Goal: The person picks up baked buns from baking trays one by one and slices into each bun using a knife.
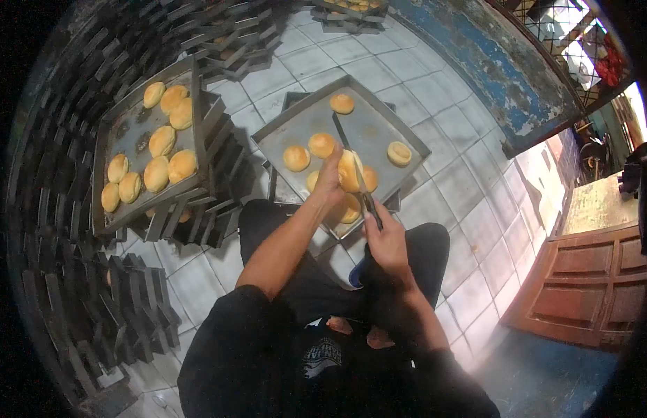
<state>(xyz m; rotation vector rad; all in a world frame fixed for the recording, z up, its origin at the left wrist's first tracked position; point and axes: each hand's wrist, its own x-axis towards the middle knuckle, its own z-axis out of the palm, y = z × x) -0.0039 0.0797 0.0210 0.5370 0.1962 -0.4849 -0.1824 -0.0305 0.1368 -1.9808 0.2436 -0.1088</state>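
My left hand (330, 180) is closed on a round golden bun (348, 173), held up over a square metal baking tray (275, 131). In my right hand (386, 240) is a long knife (351, 145) with a dark handle. Its blade lies against the right side of the held bun; how deep it cuts, I cannot tell. Several more buns rest on the tray, among them one bun (341, 104) near the far corner, one pale-ringed bun (399, 153) at the right, and one bun (296, 158) at the left.
At the left, a second tray (132, 139) of buns sits on a stack of trays. Tall stacks of dark metal trays (59, 174) line the left side. White floor tiles (470, 244) surround my crossed legs. A wooden door (581, 285) and a peeling blue panel (490, 70) stand at the right.
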